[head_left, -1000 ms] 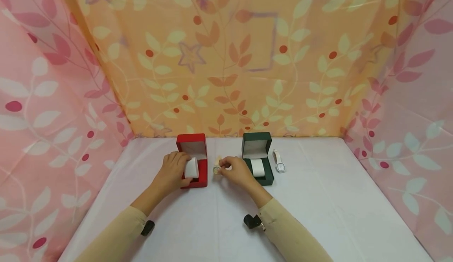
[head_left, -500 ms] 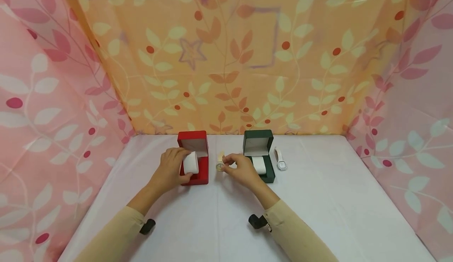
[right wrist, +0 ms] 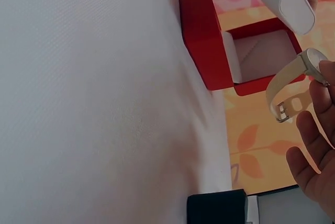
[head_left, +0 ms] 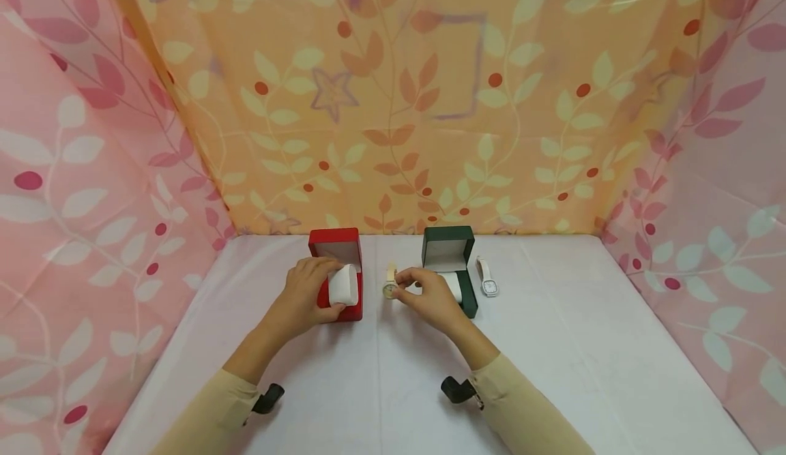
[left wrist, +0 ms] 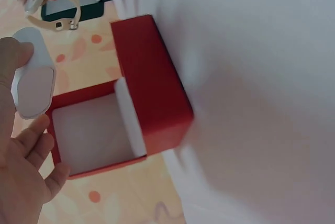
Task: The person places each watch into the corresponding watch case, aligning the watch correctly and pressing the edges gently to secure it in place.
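Observation:
My left hand [head_left: 305,290] grips a white watch cushion [head_left: 342,286] between thumb and fingers, over the red watch box [head_left: 334,238]. The box stands with its lid up. In the left wrist view, the cushion [left wrist: 36,90] is clear of the box and its pale oval end shows. Between the two boxes, my right hand [head_left: 434,299] pinches a watch with a cream strap [head_left: 391,273] by its round case. Seen in the right wrist view, the strap [right wrist: 282,85] hangs in a loop, its buckle toward the bottom.
A dark green watch box [head_left: 448,238], lid up, holds another white cushion [head_left: 453,284], partly hidden by my right hand. Right of it lies a white-strapped watch [head_left: 488,286] with a squarish case. Patterned cloth walls [head_left: 393,134] close in the white table [head_left: 552,359].
The left hand has raised the cushion from the red box and shifted it slightly right. The right hand has moved a little right with the cream-strapped watch. Both boxes stay put.

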Available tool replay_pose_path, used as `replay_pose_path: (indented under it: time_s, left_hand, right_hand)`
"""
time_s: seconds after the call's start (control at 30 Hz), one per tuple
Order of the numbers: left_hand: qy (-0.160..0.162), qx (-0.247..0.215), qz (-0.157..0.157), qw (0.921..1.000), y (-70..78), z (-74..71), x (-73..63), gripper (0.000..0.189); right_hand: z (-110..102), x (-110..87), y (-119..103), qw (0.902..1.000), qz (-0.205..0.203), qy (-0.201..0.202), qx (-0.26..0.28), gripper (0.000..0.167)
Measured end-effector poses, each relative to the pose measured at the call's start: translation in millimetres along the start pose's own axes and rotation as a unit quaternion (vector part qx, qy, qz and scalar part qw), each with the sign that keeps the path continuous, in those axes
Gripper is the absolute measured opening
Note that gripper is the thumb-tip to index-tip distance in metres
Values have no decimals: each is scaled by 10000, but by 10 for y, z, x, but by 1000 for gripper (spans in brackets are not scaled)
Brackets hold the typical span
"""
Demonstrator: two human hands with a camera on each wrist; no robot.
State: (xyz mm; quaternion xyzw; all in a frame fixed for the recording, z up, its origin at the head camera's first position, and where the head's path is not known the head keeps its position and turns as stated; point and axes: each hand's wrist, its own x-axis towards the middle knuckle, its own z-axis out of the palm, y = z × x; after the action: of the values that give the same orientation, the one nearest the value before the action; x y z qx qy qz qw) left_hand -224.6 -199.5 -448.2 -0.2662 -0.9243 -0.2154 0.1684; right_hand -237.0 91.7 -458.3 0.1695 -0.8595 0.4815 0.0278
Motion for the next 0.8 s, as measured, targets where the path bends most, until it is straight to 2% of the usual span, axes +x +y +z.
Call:
replay_pose_path:
  time_s: [0.27, 0.43, 0.8]
  left_hand:
    - [116, -168, -29, 9998, 199, -6, -22, 72]
    - [275, -365, 70, 9989, 314, 34, -25, 74]
    - [80, -396, -139, 9991, 486, 127, 51, 77]
  right_hand:
    - [-120, -112, -49, 9998, -35, 130, 176, 20]
    - [-190, -169, -61, 9995, -181, 178, 213, 21]
    - [-358, -295, -105, 9990, 34, 118, 432, 26]
